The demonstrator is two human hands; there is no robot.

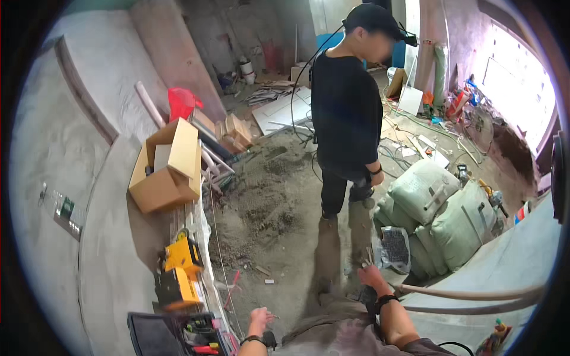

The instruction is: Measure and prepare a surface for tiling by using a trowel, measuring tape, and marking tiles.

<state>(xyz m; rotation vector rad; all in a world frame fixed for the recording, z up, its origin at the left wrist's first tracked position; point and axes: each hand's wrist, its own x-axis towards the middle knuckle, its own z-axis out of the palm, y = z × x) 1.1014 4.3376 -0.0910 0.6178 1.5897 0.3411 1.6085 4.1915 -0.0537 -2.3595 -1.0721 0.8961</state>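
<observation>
My left hand point(260, 321) is low in the view, beside the open toolbox, its fingers loosely apart with nothing plain to see in them. My right hand point(374, 277) reaches forward at the lower right, its fingers closed together. A thin greyish thing point(369, 256) shows at its fingertips, too small to name. Just beyond that hand lies a clear plastic bag of dark bits point(395, 247), against stacked pale green sacks point(463, 228). The dark toolbox point(155, 336) holds several hand tools, some with red handles.
A person in black point(347, 113) stands ahead on the dusty floor. An open cardboard box point(169, 172) and yellow-and-black cases point(183, 255) are at the left. A pole point(469, 293) juts in from the right. Boards point(285, 113) and cables lie farther back.
</observation>
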